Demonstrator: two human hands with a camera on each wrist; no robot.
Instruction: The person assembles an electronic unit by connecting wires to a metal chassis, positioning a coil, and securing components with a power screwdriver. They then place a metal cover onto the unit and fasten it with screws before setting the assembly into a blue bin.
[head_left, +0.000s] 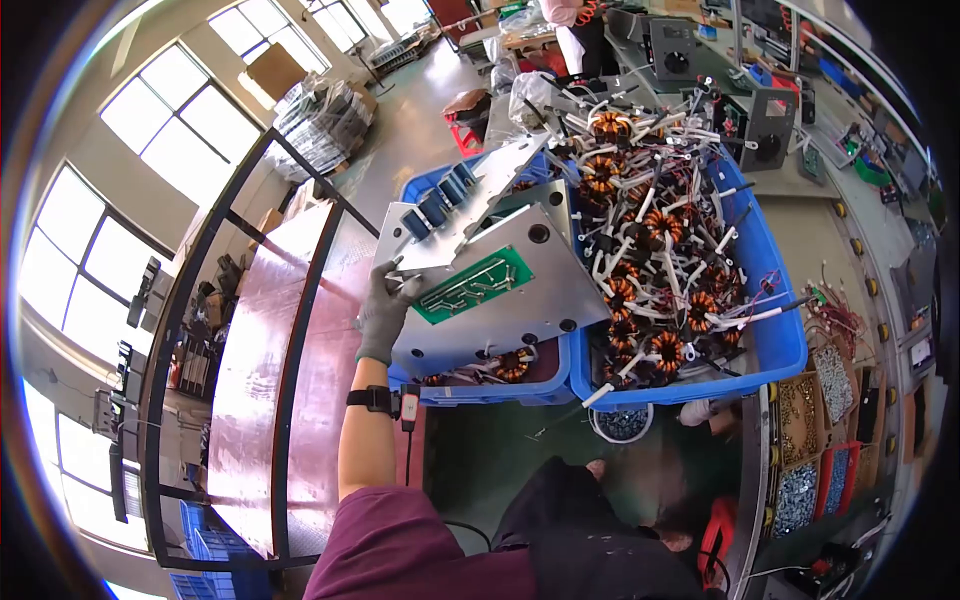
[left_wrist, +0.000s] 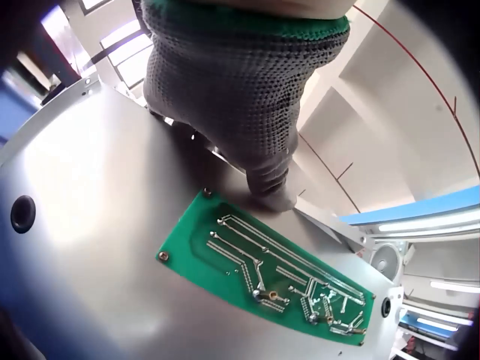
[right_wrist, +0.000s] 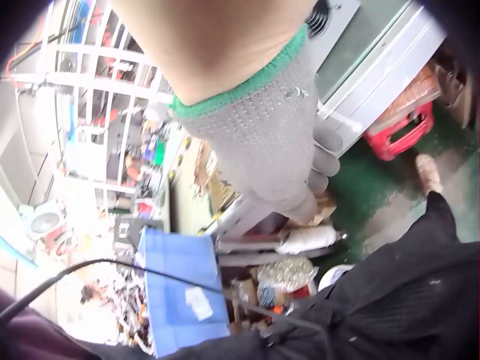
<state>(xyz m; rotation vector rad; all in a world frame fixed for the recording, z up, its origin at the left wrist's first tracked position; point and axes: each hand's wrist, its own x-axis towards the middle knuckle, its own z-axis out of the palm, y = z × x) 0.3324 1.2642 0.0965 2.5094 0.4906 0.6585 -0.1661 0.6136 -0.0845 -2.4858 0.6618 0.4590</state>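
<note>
My left hand [head_left: 384,318], in a grey knit glove, grips the upper left edge of a bare metal panel [head_left: 480,328]. A green circuit board [head_left: 474,284] is fixed on this panel's face; its solder tracks show close up in the left wrist view. Behind it is a second metal plate [head_left: 510,188] carrying several dark blue capacitors [head_left: 432,208]. Both lean over a blue bin [head_left: 556,372] with copper-wound coils inside. My right hand [right_wrist: 262,142], gloved too, appears only in the right wrist view, its fingers loosely bent and nothing seen in them.
Another blue bin [head_left: 778,318] beside it is heaped with wired coils [head_left: 660,228]. On the floor stands a tub of screws [head_left: 622,426]. Along the right, boxes of fasteners [head_left: 797,498] line a bench. A black-framed rack [head_left: 283,400] stands on the left.
</note>
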